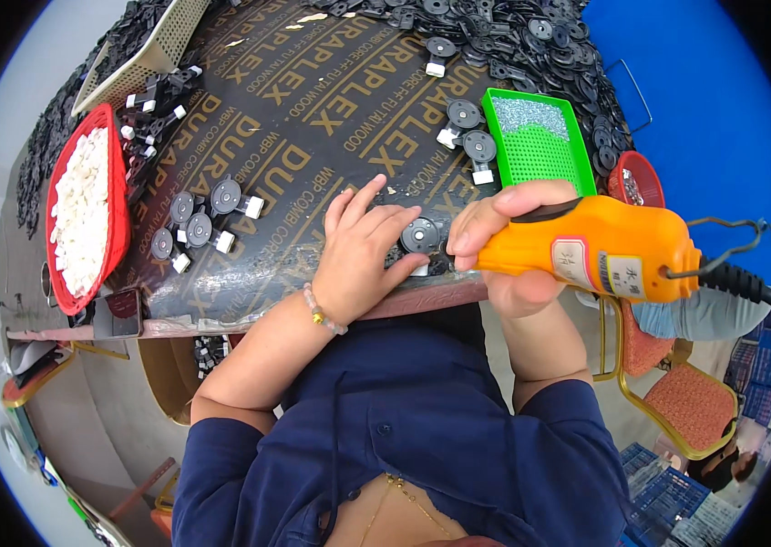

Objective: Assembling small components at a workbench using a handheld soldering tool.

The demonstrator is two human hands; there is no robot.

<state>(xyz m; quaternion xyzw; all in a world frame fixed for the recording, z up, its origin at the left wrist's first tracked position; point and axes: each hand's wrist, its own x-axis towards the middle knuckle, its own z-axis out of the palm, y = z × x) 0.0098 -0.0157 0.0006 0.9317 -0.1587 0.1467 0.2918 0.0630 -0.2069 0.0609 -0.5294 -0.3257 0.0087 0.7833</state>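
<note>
My right hand (518,246) is wrapped round an orange electric screwdriver (618,246), held nearly level with its cable end to the right. Its tip is hidden behind my fingers, close to a black round plastic part (420,235) with a white end, near the table's front edge. Against the left side of that part, my left hand (358,246) holds it between thumb and forefinger, the other fingers stretched over the table. Two similar black parts (479,146) with white ends lie just beyond my right hand. To the left sits a small group of similar parts (199,230).
A green tray (583,150) of small silvery pieces stands at the right, beside a red bowl (618,169). At the left are a red basket (118,205) of white pieces and a phone (119,314). Black parts (531,41) are heaped at the back. A metal hook (732,239) holds the screwdriver's end.
</note>
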